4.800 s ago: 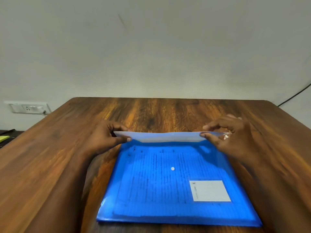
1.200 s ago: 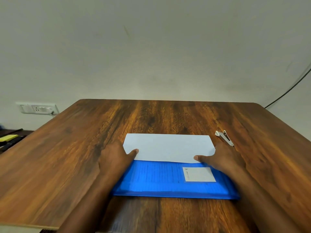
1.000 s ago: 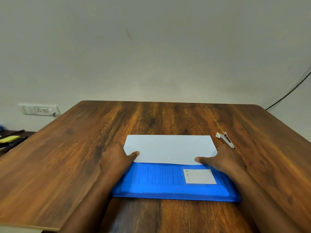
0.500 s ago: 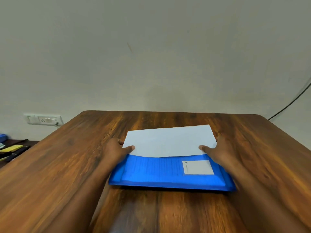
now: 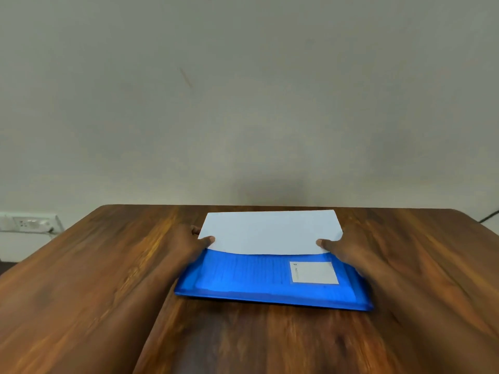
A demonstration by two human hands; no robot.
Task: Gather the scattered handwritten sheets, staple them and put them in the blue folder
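plain grey-beige wall behind, dark wood worktop up front, a white socket strip on the wall at far left. the blue folder lies flat mid-worktop with a white label on its right side, and lined handwriting shows faintly through the plastic. its pale flap sits raised over the far half. left hand and right hand each pinch 1 side edge of the flap, thumbs on top, the other fingers tucked under where i can't see them.
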